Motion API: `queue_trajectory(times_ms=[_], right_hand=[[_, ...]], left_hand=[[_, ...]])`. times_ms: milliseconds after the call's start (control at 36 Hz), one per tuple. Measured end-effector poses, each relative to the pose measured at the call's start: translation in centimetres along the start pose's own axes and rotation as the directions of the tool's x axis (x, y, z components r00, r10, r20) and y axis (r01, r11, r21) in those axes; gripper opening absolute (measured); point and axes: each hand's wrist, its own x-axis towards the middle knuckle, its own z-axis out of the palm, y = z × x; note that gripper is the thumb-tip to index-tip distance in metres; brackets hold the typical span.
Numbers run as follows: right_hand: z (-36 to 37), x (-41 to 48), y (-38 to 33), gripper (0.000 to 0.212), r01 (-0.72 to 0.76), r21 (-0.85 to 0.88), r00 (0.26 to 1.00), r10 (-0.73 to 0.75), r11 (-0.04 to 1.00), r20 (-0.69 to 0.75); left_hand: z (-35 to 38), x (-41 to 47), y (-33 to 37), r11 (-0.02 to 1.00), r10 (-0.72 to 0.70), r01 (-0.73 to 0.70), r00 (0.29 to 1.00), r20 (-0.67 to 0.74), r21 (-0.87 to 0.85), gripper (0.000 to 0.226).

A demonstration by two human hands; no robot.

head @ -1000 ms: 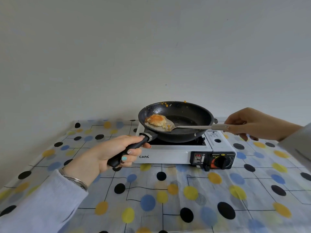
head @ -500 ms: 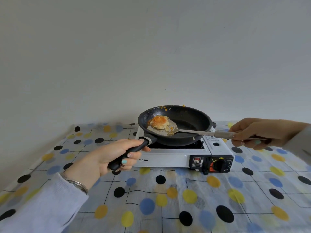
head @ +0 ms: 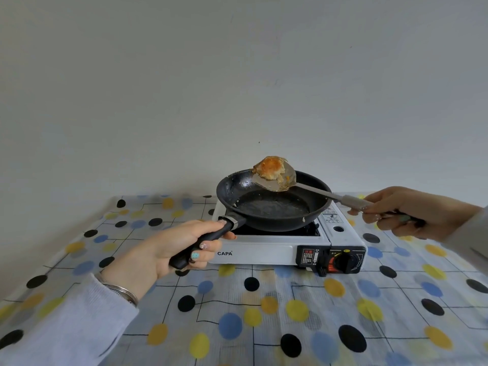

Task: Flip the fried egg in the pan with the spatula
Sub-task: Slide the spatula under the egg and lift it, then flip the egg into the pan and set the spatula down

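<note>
Egg count is one: a single browned fried egg (head: 270, 167) is lying on the blade of the one spatula (head: 280, 180), which is tilting upward and hanging above the far side of the one black pan (head: 274, 202), clear of its floor. One white portable gas stove (head: 277, 247), marked CAPA, is sitting on the dotted tablecloth (head: 250, 313) under the pan, with one black control knob (head: 344, 261) at its front right. Two hands are working. The left hand (head: 169, 249) is closing fully around the pan's black handle (head: 206, 240), fingers curling underneath and thumb lying along the top; a bracelet (head: 121, 290) is showing at that wrist. The right hand (head: 412, 211) is wrapping its fingers around the spatula's handle, at the right of the stove. Against half a second earlier, the egg and blade are sitting higher, now above the rim rather than down inside the pan, and the pan's oily floor is lying bare. The pan is also tipping more toward the camera, and the left hand's grip is unchanged.
</note>
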Motion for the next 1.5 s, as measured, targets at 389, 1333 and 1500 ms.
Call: queue_trajectory(times_ms=[389, 1333, 1500], right_hand=[[1.1, 0.3, 0.3, 0.019, 0.123, -0.472, 0.86, -0.331, 0.873, -0.388], [2.7, -0.1, 3.4, 0.017, -0.141, -0.916, 0.65, -0.663, 0.375, -0.371], [0.9, 0.4, 2.1, 0.034, -0.002, -0.691, 0.827, -0.387, 0.723, -0.407]], left_hand=[[0.1, -0.1, 0.0, 1.0, -0.001, 0.001, 1.0, -0.009, -0.006, 0.032], [0.4, -0.3, 0.1, 1.0, -0.005, 0.005, 1.0, -0.022, 0.008, 0.032], [0.2, -0.2, 0.0, 1.0, -0.002, 0.002, 1.0, -0.011, 0.001, 0.033]])
